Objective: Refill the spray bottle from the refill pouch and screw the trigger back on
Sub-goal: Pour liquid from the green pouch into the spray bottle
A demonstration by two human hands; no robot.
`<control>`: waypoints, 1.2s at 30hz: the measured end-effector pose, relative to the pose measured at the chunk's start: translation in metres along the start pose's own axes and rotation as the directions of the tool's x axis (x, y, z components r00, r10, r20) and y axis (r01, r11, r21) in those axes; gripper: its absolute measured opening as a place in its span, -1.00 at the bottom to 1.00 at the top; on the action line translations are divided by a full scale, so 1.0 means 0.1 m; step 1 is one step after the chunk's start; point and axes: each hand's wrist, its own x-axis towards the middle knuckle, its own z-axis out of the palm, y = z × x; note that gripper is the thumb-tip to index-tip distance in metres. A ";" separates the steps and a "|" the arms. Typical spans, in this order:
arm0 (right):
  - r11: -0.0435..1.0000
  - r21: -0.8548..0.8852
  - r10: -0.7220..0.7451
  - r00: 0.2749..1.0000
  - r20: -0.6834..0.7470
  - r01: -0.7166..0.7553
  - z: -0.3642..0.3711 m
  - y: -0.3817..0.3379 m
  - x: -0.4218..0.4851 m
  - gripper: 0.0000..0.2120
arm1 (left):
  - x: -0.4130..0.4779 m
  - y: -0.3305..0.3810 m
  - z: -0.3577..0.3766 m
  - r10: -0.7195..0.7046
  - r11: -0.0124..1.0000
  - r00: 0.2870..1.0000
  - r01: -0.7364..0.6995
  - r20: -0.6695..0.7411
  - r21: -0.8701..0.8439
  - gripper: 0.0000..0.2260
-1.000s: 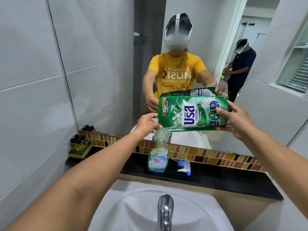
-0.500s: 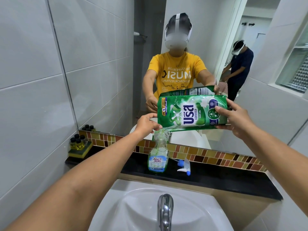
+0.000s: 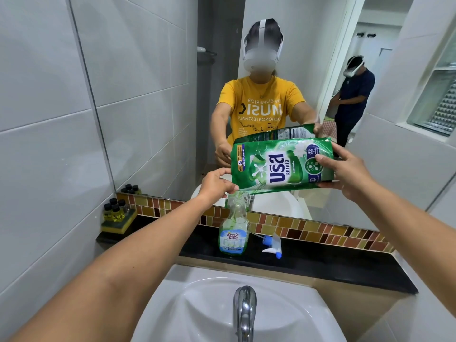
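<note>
A green refill pouch lies sideways in the air above the clear spray bottle, which stands open-necked on the black ledge. My left hand pinches the pouch's lower left corner right over the bottle's neck, and a thin green stream runs into it. My right hand grips the pouch's right end, tilted up. Green liquid fills the bottle's lower part. The white and blue trigger head lies on the ledge just right of the bottle.
A white basin with a chrome tap sits below the ledge. Several small dark-capped bottles on a yellow sponge stand at the ledge's left end. The mirror behind reflects me and another person in a doorway.
My right hand has lifted the pouch's right end slightly higher, steepening the tilt. My left hand and the bottle stay where they were.
</note>
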 end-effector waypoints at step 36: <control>0.998 -0.058 -0.034 0.999 0.023 0.035 0.08 -0.13 0.00 -0.40 | -0.05 -0.04 0.03 -0.013 0.997 1.000 0.012 -0.015 -0.077 -0.57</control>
